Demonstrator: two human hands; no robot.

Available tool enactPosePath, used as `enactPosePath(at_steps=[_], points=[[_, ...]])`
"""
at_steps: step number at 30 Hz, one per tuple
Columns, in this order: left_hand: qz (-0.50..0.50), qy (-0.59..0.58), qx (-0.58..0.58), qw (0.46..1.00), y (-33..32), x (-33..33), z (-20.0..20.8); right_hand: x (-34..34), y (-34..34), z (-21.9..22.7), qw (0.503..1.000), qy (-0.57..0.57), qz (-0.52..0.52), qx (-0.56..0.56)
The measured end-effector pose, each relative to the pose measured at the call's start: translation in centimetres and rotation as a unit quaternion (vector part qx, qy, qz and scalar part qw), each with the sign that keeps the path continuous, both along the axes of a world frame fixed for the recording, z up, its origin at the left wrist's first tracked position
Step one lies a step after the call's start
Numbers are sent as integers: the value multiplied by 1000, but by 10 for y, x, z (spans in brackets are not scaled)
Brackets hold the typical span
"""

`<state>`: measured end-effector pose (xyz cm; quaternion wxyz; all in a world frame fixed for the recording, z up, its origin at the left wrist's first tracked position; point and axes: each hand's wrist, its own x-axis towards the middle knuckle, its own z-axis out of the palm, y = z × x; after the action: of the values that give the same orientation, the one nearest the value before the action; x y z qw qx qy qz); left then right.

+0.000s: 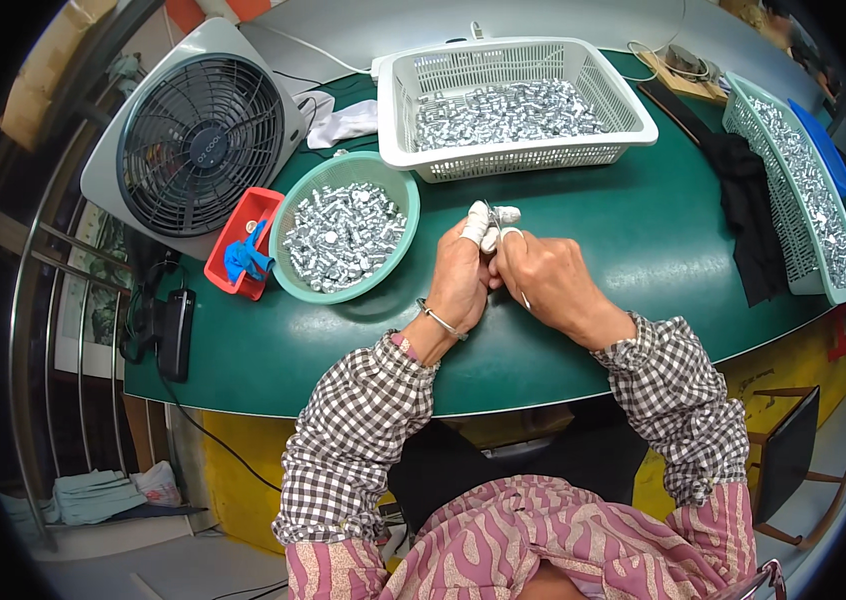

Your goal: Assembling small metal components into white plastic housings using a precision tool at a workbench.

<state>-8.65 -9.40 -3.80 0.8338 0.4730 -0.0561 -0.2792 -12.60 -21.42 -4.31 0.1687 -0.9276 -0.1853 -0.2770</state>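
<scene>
My left hand (457, 275) and my right hand (550, 278) meet over the middle of the green table, both closed. White wrapping covers several fingertips. A small shiny metal part (492, 213) shows between the wrapped fingers of my left hand, mostly hidden. Out of my right fist pokes the pale end of a thin tool (526, 300); the rest of it is covered by the fingers. To the left of my hands stands a round green basket (411, 235) with many silvery metal fittings (345, 235). Beyond them is a white rectangular basket (518, 158) holding more such fittings.
A fan (205, 140) and a red tray (220, 262) with a blue glove (246, 255) stand at left. At right are a long green basket (801, 265) of fittings and a black cloth (746, 215). The table's near edge (503, 405) curves before me.
</scene>
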Motion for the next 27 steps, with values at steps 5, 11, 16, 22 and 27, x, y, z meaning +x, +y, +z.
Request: enactPosePath(at_steps=[5,11,16,22,27], points=[[-6,-9,37,999,1,0,-1,-2,2,3,1000,4,-5,-8],[-8,-19,33,999,-1,-1,-2,-6,-2,-1,1000,-2,4,10],[-18,-3,25,1000,3,2,-2,2,0,0,1000,-18,-13,-13],[-26,-23,5,999,-1,-1,1,0,-6,-3,999,-32,6,-7],[-43,-3,-10,999,0,-1,3,-8,-4,3,998,-46,33,27]])
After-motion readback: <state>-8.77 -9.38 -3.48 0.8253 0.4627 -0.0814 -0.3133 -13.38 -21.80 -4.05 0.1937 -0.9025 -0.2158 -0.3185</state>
